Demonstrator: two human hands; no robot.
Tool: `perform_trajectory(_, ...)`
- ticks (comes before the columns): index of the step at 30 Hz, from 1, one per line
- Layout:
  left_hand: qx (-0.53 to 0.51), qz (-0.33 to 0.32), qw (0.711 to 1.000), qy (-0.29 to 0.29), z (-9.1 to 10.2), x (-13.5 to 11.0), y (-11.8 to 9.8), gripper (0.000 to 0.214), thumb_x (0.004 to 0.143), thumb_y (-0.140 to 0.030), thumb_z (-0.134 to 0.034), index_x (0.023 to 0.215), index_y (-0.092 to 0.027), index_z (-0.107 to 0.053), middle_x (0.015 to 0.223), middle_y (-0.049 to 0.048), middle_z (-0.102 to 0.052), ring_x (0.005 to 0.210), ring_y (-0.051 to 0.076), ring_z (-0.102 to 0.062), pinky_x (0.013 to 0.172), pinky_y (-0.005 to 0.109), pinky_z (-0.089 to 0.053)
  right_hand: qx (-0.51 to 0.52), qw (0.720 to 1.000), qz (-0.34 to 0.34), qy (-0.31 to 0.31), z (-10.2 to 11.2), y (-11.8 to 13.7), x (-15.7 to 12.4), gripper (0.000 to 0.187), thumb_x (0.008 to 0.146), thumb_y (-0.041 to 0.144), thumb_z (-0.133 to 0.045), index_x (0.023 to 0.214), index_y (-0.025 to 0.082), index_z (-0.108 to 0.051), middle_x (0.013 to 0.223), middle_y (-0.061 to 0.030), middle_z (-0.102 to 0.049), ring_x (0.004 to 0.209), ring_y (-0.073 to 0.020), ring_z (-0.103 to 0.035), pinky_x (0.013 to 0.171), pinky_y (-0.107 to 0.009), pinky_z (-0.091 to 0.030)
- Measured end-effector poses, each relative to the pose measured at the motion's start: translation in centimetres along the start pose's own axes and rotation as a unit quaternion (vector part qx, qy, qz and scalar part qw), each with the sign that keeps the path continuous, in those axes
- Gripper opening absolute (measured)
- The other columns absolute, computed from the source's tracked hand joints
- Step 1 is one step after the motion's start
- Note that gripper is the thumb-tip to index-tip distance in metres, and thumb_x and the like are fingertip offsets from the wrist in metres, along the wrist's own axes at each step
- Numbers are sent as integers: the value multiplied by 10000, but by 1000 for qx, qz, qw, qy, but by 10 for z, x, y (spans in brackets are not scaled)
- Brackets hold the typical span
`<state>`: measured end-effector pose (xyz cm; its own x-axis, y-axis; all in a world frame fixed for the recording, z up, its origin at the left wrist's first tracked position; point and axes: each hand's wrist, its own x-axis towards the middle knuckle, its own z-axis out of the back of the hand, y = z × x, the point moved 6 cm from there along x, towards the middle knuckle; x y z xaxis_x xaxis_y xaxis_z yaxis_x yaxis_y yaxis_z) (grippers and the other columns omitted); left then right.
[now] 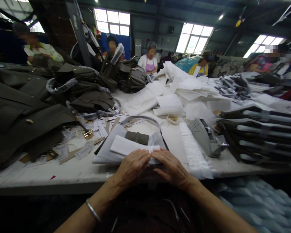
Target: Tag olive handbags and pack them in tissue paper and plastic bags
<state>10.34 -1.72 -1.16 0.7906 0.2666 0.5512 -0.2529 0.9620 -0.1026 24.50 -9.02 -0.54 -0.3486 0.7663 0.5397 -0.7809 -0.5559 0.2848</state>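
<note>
A dark olive handbag [137, 138] lies on the worktable in front of me, partly covered by white packing sheet [131, 149]. Its wrapped loop handle [145, 116] arches away from me. My left hand [135, 163] rests on the near side of the folded sheet, fingers stretched out and close together, its thumb hidden. Beside it, my right hand [172, 166] lays its extended fingers on the same sheet, with the thumb apart. The fingertips of both hands nearly meet at the sheet's middle. Most of the bag's body is hidden beneath the sheet.
Dark bags [26, 106] are heaped on the left, near paper scraps and tags [84, 149]. A grey tape dispenser [205, 137] stands right, before stacked dark pieces [262, 132]. White sheets [174, 84] pile up behind. Several people, including one in a pink apron [149, 65], sit beyond.
</note>
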Motion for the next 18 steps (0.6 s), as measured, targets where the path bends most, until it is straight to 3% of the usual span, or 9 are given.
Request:
perform_trajectory(3, -2, 9, 1000, -6, -4, -3, -2, 286, 945, -198, -548, 1226, -163, -590, 1231, 101, -686, 1169, 186, -627, 1044, 369, -477, -36, 999, 14, -35, 3, 20, -24, 399, 878, 177, -637, 1269, 224, -567, 1163, -82, -709, 1139, -234, -625, 1061, -471, -450)
perform_trajectory(8, -5, 21, 1000, -13, -7, -3, -3, 308, 958, -222, -536, 1260, -191, -594, 1250, 97, -679, 1176, 206, -627, 1034, 402, -490, -108, 994, 7, -5, -26, 34, -54, 309, 936, 176, -550, 1232, 222, -624, 1120, -61, -721, 1046, -218, -631, 966, -404, -473)
perform_trajectory(14, 21, 24, 999, -41, -9, -3, -6, 309, 985, -254, -499, 1272, -194, -598, 1245, 84, -683, 1158, 221, -634, 1014, 422, -501, -112, 991, -26, -62, -36, 26, -45, 234, 961, 170, -511, 1106, 238, -681, 988, -31, -748, 883, -193, -648, 873, -380, -464)
perform_trajectory(18, 46, 28, 996, -73, -11, -5, -9, 323, 988, -224, -480, 1287, -190, -597, 1264, 85, -673, 1184, 218, -613, 1035, 416, -476, -51, 997, -17, -63, -35, 44, -42, 216, 926, 107, -524, 1014, 237, -673, 978, -14, -760, 1020, -204, -663, 916, -373, -473)
